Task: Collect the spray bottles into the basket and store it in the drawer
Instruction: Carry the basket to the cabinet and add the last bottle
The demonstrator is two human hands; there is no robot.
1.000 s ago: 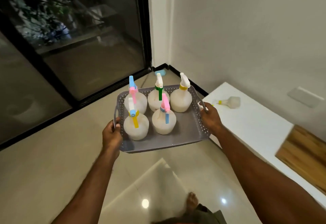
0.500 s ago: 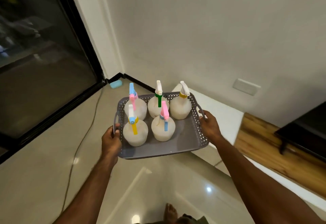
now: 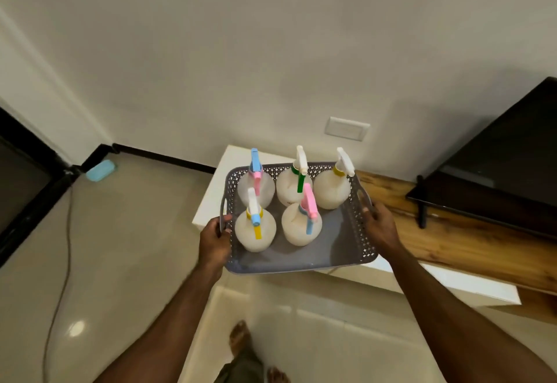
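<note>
The white wall [image 3: 271, 51] filled the view above the pale tiled floor [image 3: 120, 247]. A dark screen [image 3: 497, 159] stood on the low table [image 3: 452, 232] at my right. I held the grey basket [image 3: 340, 250] in the air over that table's white end, my left hand [image 3: 215, 242] curled round one side handle and my right hand [image 3: 381, 227] round the other. Five spray bottles [image 3: 255, 233] stood upright inside it.
</note>
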